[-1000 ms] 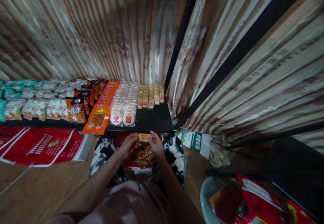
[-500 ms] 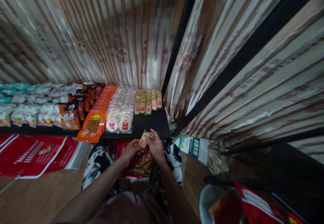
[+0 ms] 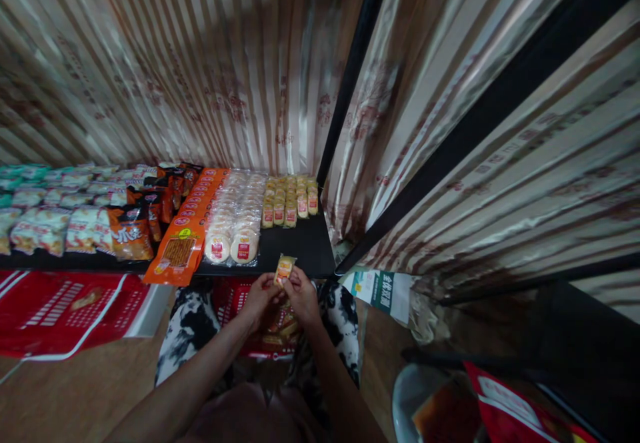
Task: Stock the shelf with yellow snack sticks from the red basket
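A small yellow wrapped snack (image 3: 284,269) with a red label is pinched between both my hands, just in front of the black shelf's (image 3: 310,249) near edge. My left hand (image 3: 261,296) grips its lower left side. On its right side, the thumb and fingers of my right hand (image 3: 302,295) are closed. Below my hands, a red bag (image 3: 235,303) holding more yellow snacks (image 3: 283,331) lies between my knees. Rows of matching small yellow packs (image 3: 290,203) stand at the shelf's right end.
Left of them lie round white crackers in clear wrap (image 3: 243,246), an orange snack packet (image 3: 177,256), orange-black bags (image 3: 131,233) and white bags (image 3: 87,229). Black poles (image 3: 350,89) and a striped curtain (image 3: 225,63) enclose the shelf. A white basin (image 3: 403,396) is at lower right.
The snack has turned more upright between my fingers. My right hand has dropped slightly, from the snack's top to its lower right side. The view has shifted a little.
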Available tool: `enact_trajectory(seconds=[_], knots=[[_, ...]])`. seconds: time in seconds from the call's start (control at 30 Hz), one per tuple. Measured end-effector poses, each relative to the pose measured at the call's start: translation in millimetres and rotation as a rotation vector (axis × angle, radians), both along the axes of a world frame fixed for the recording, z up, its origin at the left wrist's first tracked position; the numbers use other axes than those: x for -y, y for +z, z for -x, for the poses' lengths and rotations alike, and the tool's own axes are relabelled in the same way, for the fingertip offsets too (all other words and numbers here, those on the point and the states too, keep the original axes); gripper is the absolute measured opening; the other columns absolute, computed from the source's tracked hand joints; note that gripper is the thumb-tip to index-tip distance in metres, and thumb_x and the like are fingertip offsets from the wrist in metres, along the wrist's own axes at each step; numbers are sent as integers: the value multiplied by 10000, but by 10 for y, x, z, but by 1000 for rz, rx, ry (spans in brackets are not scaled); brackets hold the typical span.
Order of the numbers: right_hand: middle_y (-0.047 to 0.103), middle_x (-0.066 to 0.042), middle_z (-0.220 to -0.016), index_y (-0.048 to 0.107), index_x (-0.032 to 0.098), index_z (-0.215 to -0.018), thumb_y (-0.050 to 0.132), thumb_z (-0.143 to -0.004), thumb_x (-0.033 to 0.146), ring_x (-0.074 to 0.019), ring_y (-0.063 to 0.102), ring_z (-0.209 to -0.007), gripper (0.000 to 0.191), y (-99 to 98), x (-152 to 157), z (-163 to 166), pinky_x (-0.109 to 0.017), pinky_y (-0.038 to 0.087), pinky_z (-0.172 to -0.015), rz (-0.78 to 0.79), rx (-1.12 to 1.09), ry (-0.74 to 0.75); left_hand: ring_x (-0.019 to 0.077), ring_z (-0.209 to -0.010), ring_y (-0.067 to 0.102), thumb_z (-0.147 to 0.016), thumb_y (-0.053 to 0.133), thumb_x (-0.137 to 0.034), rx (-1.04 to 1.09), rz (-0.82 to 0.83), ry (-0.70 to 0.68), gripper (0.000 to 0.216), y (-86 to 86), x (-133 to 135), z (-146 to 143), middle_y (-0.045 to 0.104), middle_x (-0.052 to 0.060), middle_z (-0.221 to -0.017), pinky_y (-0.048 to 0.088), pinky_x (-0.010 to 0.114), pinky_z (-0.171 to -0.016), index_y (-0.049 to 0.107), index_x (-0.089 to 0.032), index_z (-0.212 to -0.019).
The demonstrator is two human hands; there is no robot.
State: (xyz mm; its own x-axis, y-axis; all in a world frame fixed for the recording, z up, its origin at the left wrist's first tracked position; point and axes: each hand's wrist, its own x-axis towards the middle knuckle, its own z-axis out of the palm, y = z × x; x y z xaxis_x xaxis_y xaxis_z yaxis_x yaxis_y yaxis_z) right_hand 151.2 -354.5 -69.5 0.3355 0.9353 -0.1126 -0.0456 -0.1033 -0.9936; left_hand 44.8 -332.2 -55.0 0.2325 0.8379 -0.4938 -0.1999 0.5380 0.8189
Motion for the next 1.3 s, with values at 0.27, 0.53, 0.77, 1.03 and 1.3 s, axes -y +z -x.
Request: enact_trajectory(seconds=[0.27,0.53,0.77,1.03,1.3], knots=[[676,-59,-1007,574,200,-1112,534,-748,267,-175,647,-894,372,-21,-43,-76,-327,517,-837,-12,164,1,94,-583,502,-593,621,-195,-261,-213,-59,255,105,-55,1,615,0,-683,392,204,-559,662,-128,-835],[593,-83,-1036,642,205,-1074,516,-759,307,-176,614,-847,353,38,-107,-186,-297,531,-733,1,432,-108,95,-553,528,-630,587,-158,-188,-246,-52,197,161,-114,-111,554,-42,-598,410,201,-564,567,-153,-826],[577,-68,-961,638,199,-1081,483,-767,276,-166,587,-809,358,90,-168,-277,-280,514,-713,18,568,-169,77,-526,517,-685,539,-120,-226,-237,-82,124,113,-253,-264,570,-28,-642,418,190,-558,574,-161,-797],[567,-96,-1016,611,159,-1123,444,-775,256,-161,580,-769,398,157,-278,-395,-300,481,-767,11,642,-248,98,-697,557,-697,520,-71,-356,-354,-105,230,58,-386,-459,594,38,-874,459,217,-680,623,-162,-882],[581,-105,-1019,511,152,-1234,433,-785,274,-194,583,-845,473,1,-317,-455,-335,494,-757,-18,583,-279,122,-810,554,-663,568,-47,-278,-322,-87,313,-35,-437,-575,591,44,-985,477,226,-734,629,-190,-935]])
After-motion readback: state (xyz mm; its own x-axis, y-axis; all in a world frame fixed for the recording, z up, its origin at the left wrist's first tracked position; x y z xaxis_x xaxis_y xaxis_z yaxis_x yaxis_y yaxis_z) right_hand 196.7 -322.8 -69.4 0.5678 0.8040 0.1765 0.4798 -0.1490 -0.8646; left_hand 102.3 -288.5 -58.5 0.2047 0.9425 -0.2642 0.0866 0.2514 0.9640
